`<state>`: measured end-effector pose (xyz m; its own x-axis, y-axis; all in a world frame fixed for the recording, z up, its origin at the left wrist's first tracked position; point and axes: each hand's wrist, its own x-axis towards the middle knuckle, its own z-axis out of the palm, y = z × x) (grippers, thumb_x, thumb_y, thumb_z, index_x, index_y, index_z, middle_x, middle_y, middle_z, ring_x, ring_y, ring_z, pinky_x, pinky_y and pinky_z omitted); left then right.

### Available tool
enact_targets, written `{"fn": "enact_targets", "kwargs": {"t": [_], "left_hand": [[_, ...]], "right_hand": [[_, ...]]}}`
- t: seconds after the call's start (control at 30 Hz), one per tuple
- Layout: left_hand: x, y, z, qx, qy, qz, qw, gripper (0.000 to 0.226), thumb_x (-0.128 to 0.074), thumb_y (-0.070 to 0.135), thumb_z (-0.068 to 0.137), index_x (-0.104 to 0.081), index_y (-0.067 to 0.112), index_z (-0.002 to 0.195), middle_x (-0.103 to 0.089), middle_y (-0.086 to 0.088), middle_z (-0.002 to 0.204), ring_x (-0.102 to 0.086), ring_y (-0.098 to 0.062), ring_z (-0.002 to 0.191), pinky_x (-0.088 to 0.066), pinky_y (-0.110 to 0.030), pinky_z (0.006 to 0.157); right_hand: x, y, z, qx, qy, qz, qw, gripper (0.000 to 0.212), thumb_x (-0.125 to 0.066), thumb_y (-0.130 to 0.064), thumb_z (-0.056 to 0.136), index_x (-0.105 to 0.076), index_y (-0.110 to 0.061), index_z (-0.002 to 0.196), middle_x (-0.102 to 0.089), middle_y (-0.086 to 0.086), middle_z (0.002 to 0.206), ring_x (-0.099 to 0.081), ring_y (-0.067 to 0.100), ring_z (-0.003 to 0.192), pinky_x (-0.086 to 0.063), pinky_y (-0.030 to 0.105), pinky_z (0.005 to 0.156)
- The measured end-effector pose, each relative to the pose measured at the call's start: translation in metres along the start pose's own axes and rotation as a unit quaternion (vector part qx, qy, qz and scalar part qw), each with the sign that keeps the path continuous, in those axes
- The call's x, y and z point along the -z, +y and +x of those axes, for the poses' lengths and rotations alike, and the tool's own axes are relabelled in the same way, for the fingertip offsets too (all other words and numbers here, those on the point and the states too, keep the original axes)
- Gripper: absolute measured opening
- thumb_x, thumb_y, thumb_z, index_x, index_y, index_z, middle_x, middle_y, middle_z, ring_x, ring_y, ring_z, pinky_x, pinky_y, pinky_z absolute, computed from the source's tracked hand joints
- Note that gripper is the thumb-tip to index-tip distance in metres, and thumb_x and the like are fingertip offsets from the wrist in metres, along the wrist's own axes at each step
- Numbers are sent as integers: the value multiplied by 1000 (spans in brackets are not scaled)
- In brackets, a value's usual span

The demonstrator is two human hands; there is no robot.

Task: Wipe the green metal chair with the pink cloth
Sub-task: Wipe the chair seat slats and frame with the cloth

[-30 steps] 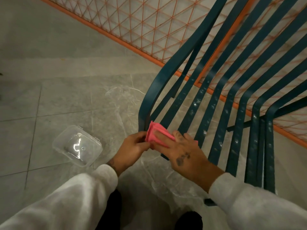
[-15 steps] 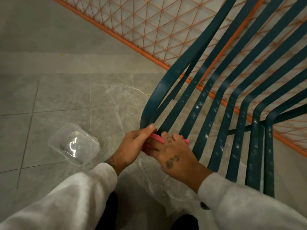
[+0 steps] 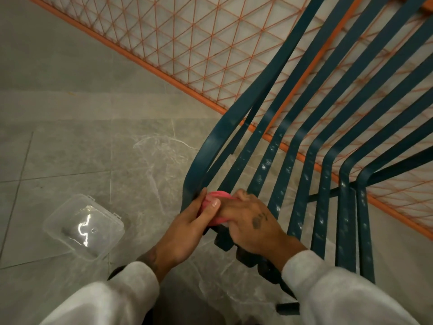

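Observation:
The green metal chair (image 3: 304,170) fills the right half of the view, its dark slats curving from the back down into the seat, speckled with droplets. At the seat's front left corner both hands hold the pink cloth (image 3: 216,197), which is bunched up and mostly hidden between them. My left hand (image 3: 187,228) pinches the cloth from the left, thumb on top. My right hand (image 3: 250,221) curls its fingers round the cloth and the front ends of the leftmost slats.
A clear plastic box (image 3: 83,227) lies on the grey tiled floor to the left of the hands. An orange wire-mesh panel (image 3: 187,43) runs diagonally behind the chair. My knees are at the bottom edge.
The cloth, first spread flat under my right hand on the slats, has been gathered into a bunch between both hands. My left hand has closed in on it.

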<state>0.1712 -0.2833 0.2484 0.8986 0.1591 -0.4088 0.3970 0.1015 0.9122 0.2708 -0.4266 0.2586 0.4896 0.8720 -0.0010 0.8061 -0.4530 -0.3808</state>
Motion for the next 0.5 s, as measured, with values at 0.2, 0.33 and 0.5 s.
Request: {"fn": "enact_targets", "kwargs": {"t": [0.2,0.33,0.5], "left_hand": [[-9,19,0,-48,-16,73,996,36,-32,60,92,-11,72,119,-34,28,133,-32,4,123,-27,-22,104],[-15,17,4,-86,31,176,980,54,-42,44,98,-16,52,144,-43,24,129,-40,5,119,-30,-6,93],[-28,28,19,-74,104,288,949,49,-52,16,97,-35,21,143,-60,1,121,-59,-12,110,-44,-22,96]], "right_hand": [[1,19,12,-80,38,-5,996,52,-50,-5,92,-60,-36,132,-57,-17,139,-43,12,83,-42,29,78],[-4,20,14,-127,41,110,985,54,-46,-1,93,-59,-34,134,-51,-16,146,-53,17,124,-41,35,108],[20,18,12,-200,97,199,954,50,-45,-1,100,-52,-31,140,-39,-8,154,-27,1,142,-19,39,124]]}}
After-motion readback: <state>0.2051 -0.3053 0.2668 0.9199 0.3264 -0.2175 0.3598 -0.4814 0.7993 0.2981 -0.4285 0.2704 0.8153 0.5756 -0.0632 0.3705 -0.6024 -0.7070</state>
